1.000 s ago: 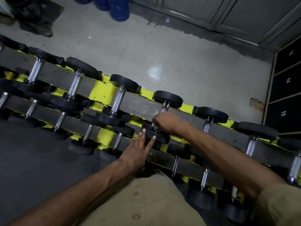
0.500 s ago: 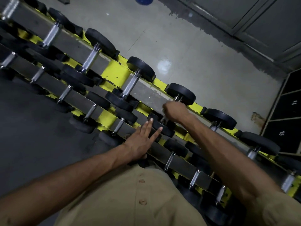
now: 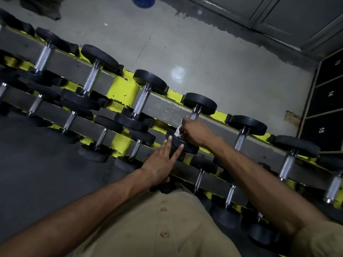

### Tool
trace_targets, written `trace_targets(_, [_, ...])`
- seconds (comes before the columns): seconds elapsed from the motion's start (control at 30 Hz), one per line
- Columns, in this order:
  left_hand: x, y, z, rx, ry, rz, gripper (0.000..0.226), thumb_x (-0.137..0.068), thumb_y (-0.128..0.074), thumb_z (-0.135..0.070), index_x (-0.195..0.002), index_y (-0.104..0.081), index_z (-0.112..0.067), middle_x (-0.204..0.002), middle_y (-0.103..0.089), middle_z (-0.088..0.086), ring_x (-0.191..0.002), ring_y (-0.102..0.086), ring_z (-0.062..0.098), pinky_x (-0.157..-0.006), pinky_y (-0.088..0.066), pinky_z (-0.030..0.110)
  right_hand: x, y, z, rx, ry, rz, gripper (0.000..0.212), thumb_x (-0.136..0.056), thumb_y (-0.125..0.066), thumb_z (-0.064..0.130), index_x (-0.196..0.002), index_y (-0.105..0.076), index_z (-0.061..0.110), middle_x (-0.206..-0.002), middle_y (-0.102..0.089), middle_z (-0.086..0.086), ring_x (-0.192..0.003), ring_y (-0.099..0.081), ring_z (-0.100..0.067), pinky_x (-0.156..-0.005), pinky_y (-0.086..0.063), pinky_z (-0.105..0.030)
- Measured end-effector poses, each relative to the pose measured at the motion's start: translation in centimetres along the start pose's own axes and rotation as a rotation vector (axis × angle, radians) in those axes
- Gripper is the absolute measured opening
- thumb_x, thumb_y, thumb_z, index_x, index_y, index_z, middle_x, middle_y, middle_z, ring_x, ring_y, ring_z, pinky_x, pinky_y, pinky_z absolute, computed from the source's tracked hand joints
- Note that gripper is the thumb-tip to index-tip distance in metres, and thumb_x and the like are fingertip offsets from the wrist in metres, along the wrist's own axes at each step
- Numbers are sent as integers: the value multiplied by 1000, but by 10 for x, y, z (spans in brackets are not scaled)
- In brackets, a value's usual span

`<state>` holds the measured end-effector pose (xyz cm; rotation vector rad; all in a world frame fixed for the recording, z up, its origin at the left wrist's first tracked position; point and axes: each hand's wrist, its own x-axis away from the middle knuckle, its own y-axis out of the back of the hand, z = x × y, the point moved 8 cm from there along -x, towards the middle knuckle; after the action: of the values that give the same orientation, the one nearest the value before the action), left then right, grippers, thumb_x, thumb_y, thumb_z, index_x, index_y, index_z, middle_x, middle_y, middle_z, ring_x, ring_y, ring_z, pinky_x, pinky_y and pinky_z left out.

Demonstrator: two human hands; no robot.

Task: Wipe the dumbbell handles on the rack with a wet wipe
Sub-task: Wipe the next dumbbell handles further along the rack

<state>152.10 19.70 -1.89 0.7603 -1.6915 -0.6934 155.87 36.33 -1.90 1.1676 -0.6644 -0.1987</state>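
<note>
White numbers are printed on the black locker doors [image 3: 336,108] at the right edge of the view, and they appear tilted with the camera's angle. The middle door [image 3: 323,101] bears "14". The lower door [image 3: 313,140] bears "15". The upper door [image 3: 332,70] also carries a two-digit number, which begins with "1", but its second digit is too blurred to read.

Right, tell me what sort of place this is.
Most likely a gym's free-weights area: a two-tier yellow rack loaded with black dumbbells, and numbered lockers at the right edge.
</note>
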Motion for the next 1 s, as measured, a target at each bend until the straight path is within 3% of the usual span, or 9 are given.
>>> trace_targets(0.17, [1,2,0,-23,-5,4,133,-92,-74,-43,-153,40,-13,-153,39,41,-156,11,53,-128,-16,58,43,-24,-34,-445,-342,-255,17,-85,-67,26,-93,-53,24,-92,-62,1,-81,-60,-23,-68,-51,-39])
trace_targets(0.3, [3,5,0,-37,-6,42,133,-91,-76,-40,-156,37,-13,-155,37,41,-156,12,53,-128,-15,57,56,-67,-43,-865,-627,-202,10,-95,-59,11,-89,-59,18,-85,-62,1,-79,-56,-19,-70,-42,-33])
trace_targets(0.43, [5,10,-1,-46,-4,78,133,-91,-76,-38,-155,38,-12,-153,40,40,-156,15,52,-129,-13,57,35,-67,-56,-1188,-781,-255,36,-86,-52,-6,-59,-59,16,-55,-57,7,-51,-50,-8,-54,-36,-24])
trace_targets(0.5, [7,11,-1,-55,-13,83,129,-93,-73,-37,-155,38,-12,-154,40,40,-156,14,52,-129,-13,57,26,-69,-64,-1380,-875,-355,30,-85,-48,-9,-65,-64,9,-54,-56,2,-44,-46,-8,-50,-35,-22])
trace_targets(0.6, [9,13,0,-48,-19,92,126,-94,-72,-33,-156,36,-13,-153,40,40,-156,14,52,-129,-13,57,24,-81,-58,-1664,-881,-369,29,-92,-44,1,-98,-71,-8,-70,-64,-13,-48,-48,-13,-55,-39,-27])
trace_targets(0.67, [7,13,0,-59,-24,91,126,-94,-71,-30,-156,37,-12,-152,41,41,-156,13,53,-129,-13,57,15,-84,-54,-1913,-840,-280,34,-98,-38,8,-108,-70,-2,-89,-72,-18,-67,-67,-20,-69,-53,-34])
trace_targets(0.73, [7,13,-1,-62,-30,97,125,-94,-70,-30,-155,37,-12,-151,42,41,-155,13,54,-129,-14,57,-4,-75,-61,-2210,-782,-314,36,-103,-30,9,-114,-63,0,-99,-71,-21,-88,-70,-30,-81,-58,-42])
trace_targets(0.87, [7,15,1,-60,-36,101,121,-96,-68,-29,-157,36,-12,-152,40,41,-156,12,52,-129,-12,56,-26,-61,-71,-2449,-815,-479,41,-105,-32,22,-100,-66,1,-94,-71,-19,-83,-68,-31,-69,-58,-38])
trace_targets(1.0, [7,16,1,-54,-49,114,120,-97,-67,-31,-157,35,-12,-153,41,41,-156,15,52,-129,-10,56,-20,-58,-63,-2375,-862,-567,37,-104,-30,15,-93,-64,5,-81,-70,-16,-69,-70,-26,-69,-55,-37])
